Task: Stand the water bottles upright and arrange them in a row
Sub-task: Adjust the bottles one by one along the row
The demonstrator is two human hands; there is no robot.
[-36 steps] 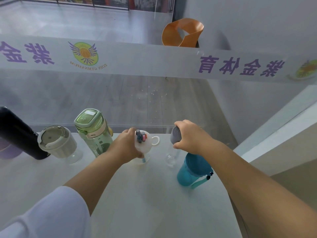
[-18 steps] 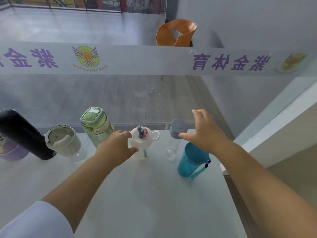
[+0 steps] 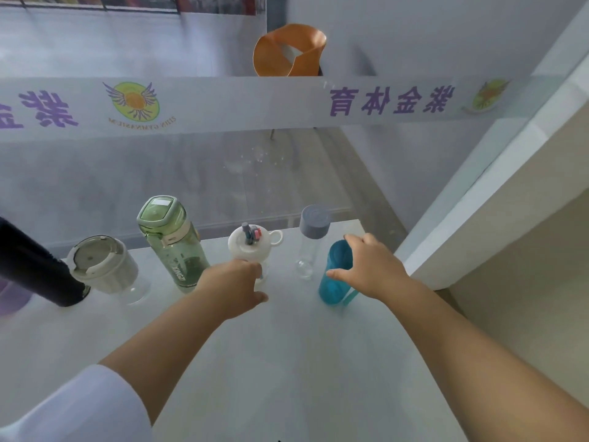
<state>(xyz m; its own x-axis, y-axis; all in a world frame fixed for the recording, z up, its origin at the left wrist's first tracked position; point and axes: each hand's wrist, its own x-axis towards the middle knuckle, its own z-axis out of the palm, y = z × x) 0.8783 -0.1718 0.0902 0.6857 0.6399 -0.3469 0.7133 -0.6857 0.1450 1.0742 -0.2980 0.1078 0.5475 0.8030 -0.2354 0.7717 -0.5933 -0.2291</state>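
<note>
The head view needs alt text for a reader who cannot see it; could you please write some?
A person's right hand reaches onto a teal bottle while the left hand hovers open by a white-lidded bottle. Black, grey-lidded, green and clear bottles stand in the same row on a white table.

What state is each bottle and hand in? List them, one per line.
black bottle: upright, left end of row
grey-lidded cup: upright, lid on
green bottle: upright, lid closed
white-lidded bottle: upright
clear bottle: upright, grey cap on
teal bottle: upright, nearer than row
left hand: open, beside white-lidded bottle
right hand: around teal bottle
</note>
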